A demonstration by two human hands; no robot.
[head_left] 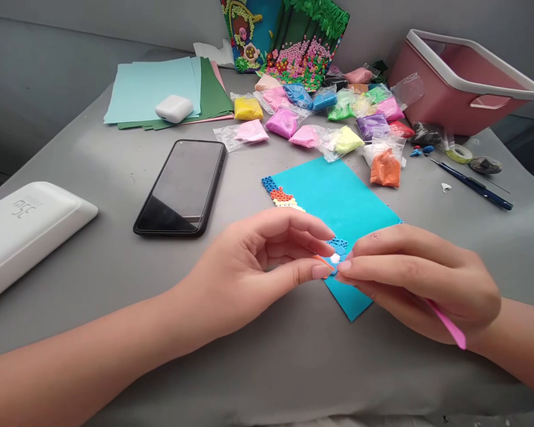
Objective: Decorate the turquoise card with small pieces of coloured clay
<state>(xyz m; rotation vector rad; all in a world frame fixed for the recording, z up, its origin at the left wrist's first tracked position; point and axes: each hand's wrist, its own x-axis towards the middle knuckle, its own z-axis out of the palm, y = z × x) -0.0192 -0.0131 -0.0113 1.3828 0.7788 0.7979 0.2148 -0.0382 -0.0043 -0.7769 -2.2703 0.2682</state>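
My left hand (249,261) is curled, its thumb and fingers closing around a thin orange clay strand (324,261). Against the strand is a small blue clay flower (334,268) with a white centre; the fingertips of both hands meet around it. My right hand (422,279) has its fingers pressed together at the flower's right side. A pink modelling tool (447,324) is tucked in that hand, its flat end sticking out below the palm. Beneath both hands lies a turquoise board (338,196), with blue, orange and cream clay rings (282,194) along its left edge.
Several bags of coloured clay (282,121) lie behind the board. A pink basket (454,89) stands back right, near a dark blue pen-like tool (476,188). At left are a phone (182,187), a white power bank (31,231) and an earbud case (173,108) on coloured paper (146,89).
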